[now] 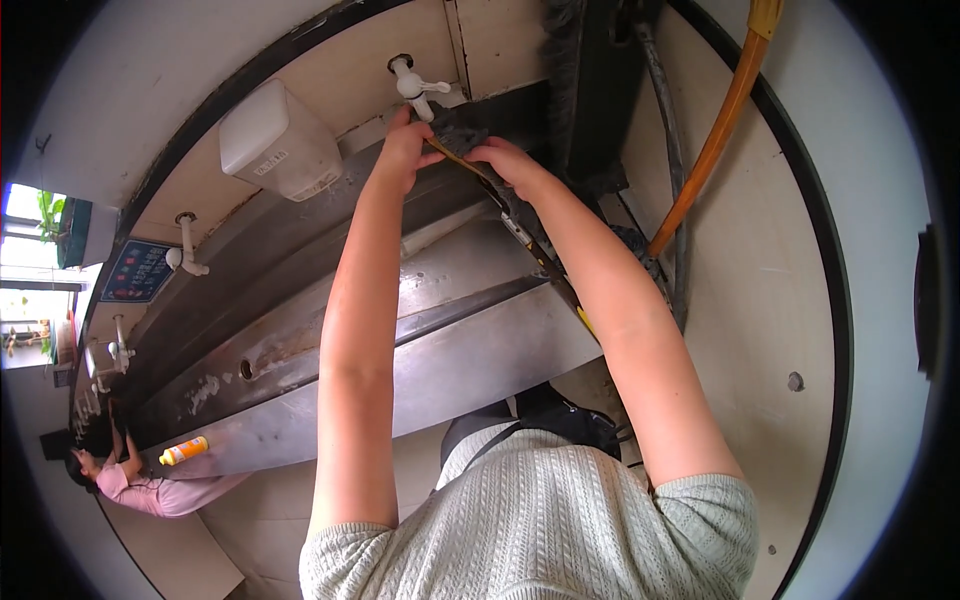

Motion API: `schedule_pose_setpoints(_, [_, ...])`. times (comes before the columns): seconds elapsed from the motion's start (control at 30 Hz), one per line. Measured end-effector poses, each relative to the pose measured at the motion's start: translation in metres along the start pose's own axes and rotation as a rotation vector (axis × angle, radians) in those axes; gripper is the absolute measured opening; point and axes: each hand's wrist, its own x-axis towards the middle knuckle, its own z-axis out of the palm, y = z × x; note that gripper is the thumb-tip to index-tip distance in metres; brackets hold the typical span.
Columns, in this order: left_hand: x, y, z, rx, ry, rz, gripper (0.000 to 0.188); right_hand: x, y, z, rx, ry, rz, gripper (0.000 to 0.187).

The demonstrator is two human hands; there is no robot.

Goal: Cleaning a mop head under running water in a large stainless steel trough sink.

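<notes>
At the far end of a long metal trough sink (500, 325), both my arms reach out beneath a white tap (410, 85). My left hand (402, 155) is just under the spout, its fingers closed at the edge of a dark grey shaggy cloth (460, 136). My right hand (508, 165) pinches the same cloth from the other side. A thin brownish strip (455, 158) runs between the hands. Below it, a dark pole with a metal fitting (517, 230) slants over the sink rim, partly behind my right forearm. Whether the cloth is fixed to the pole is hidden.
A white wall box (280, 140) hangs left of the tap, with another tap (187, 255) farther left. A yellow bottle (184, 450) stands on the sink edge near a person in pink (150, 490). On the right lean a wooden handle (705, 150) and a grey hose (668, 130).
</notes>
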Motion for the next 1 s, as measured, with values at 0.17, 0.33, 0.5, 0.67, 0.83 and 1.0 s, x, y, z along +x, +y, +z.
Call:
schedule_pose_setpoints(0.17, [0.001, -0.002, 0.015, -0.034, 0.010, 0.046, 0.078, 0.030, 0.026, -0.011, 0.006, 0.126, -0.112, 0.051])
schedule_pose_setpoints(0.33, [-0.004, -0.014, 0.010, -0.015, 0.138, 0.002, 0.078, 0.038, 0.036, 0.007, -0.646, 0.386, -0.172, 0.051])
schedule_pose_setpoints(0.5, [0.010, -0.013, 0.000, -0.086, 0.148, -0.045, 0.079, 0.057, 0.024, 0.006, -0.583, 0.446, -0.193, 0.052])
schedule_pose_setpoints(0.67, [0.017, -0.013, 0.004, -0.141, 0.130, -0.017, 0.076, 0.068, 0.006, -0.007, -0.551, 0.404, -0.463, 0.046])
schedule_pose_setpoints(0.83, [0.019, -0.014, -0.004, -0.115, 0.113, -0.023, 0.071, 0.048, -0.043, 0.014, -0.183, 0.251, -0.694, 0.038])
schedule_pose_setpoints(1.0, [0.022, -0.015, -0.002, -0.136, 0.115, -0.012, 0.068, 0.023, -0.085, 0.010, -0.488, 0.212, -0.699, 0.033])
